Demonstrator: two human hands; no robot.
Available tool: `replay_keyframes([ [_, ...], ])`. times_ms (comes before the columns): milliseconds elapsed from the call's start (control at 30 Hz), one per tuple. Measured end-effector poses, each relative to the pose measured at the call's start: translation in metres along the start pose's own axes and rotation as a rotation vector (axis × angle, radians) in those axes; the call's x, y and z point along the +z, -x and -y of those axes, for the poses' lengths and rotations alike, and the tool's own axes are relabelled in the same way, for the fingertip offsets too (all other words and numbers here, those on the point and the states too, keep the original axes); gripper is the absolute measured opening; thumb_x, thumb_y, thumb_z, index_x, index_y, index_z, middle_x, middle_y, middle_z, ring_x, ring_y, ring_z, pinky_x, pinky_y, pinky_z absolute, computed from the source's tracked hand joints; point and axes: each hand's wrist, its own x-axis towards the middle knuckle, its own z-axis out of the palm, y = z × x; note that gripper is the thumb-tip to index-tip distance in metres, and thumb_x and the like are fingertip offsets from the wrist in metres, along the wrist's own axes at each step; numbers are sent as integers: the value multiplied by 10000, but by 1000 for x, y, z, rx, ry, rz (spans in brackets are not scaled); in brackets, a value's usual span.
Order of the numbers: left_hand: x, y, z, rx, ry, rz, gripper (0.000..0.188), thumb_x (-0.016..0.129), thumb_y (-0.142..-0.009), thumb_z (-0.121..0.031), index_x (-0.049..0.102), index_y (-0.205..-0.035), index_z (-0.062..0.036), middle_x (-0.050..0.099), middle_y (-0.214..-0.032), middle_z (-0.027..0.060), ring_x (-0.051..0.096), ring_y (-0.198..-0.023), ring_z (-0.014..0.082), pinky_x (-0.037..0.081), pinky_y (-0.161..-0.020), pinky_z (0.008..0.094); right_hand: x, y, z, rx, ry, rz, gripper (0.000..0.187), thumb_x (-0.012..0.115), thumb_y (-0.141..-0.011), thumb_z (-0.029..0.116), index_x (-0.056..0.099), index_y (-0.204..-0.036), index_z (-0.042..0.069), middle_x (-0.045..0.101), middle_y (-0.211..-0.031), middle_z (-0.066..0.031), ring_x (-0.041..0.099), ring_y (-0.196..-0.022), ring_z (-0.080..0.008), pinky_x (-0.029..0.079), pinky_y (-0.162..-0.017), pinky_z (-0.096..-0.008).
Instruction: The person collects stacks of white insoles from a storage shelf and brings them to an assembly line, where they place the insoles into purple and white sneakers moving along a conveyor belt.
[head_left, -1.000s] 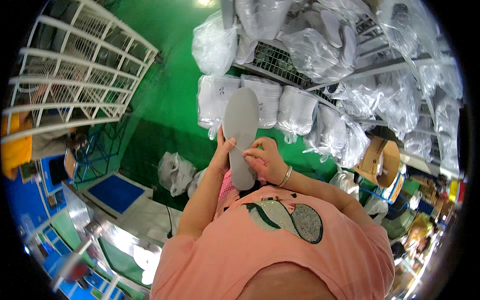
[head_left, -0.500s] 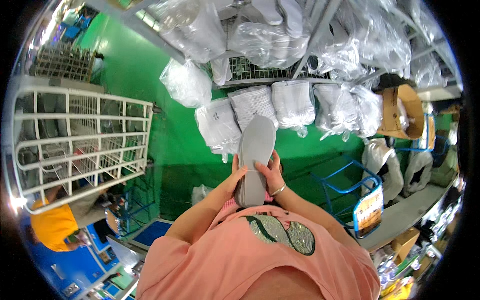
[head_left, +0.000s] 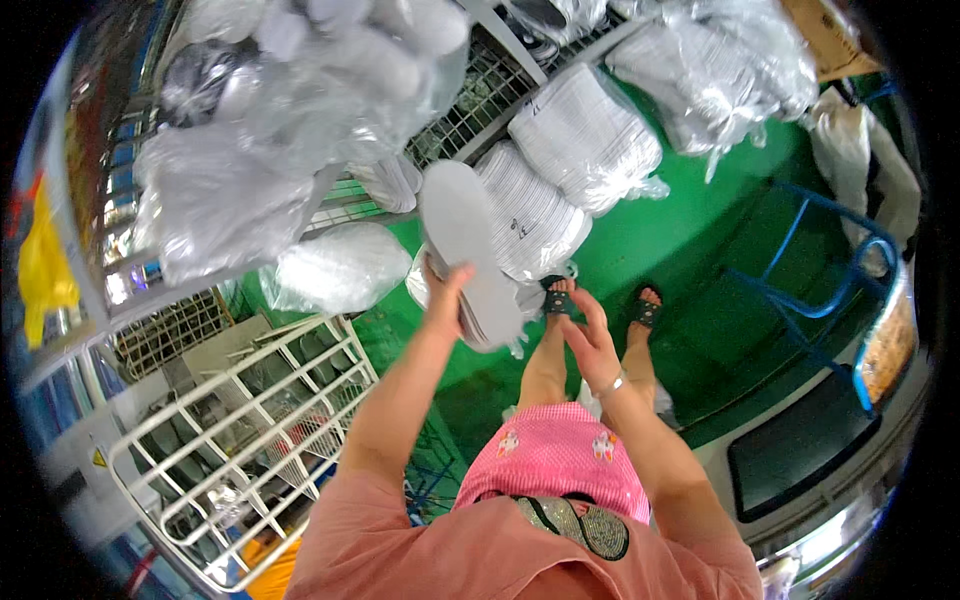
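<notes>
My left hand [head_left: 447, 302] grips a stack of grey insoles [head_left: 462, 225] near its lower end, with the thumb across the top one. The stack tilts up and to the left, in front of the bagged insoles on the floor. My right hand [head_left: 592, 348] is apart from the stack, to its right, above my feet. Its fingers are spread a little and nothing shows in them. Just beyond the stack lies a clear bag of white insoles [head_left: 530, 213], and a second bag of insoles [head_left: 588, 135] lies to its right.
A wire shelf rack [head_left: 480, 90] loaded with plastic-wrapped bundles [head_left: 330, 100] runs along the far side. On the left stands a white barred cart [head_left: 265, 415] holding dark pieces. A blue metal frame [head_left: 800, 240] stands at the right, beside a grey bench [head_left: 790, 510]. The floor [head_left: 690, 300] is green.
Both hands held the insole stack before; my right hand has let go and moved right. The left hand has carried the stack left, and the view has turned.
</notes>
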Motion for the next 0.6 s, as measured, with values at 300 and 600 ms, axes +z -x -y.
replay_keyframes([
  [300, -70, -234, -67, 239, -1048, -834, 1115, 688, -515, -470, 24, -1333, -104, 259, -1264, 270, 314, -1145, 393, 269, -955, 417, 54, 84, -176, 411, 109, 25, 277, 558, -745, 94, 497, -992, -14, 508, -936, -177, 498, -846, -305, 417, -739, -355],
  [600, -16, -359, -50, 98, -1199, -891, 1137, 621, -510, -620, -4, -1340, -161, 194, -1284, 300, 246, -1180, 419, 232, -941, 509, 87, 81, -237, 423, 176, -72, 133, 523, -755, 41, 544, -885, 18, 570, -835, -120, 538, -746, -268, 441, -665, -326],
])
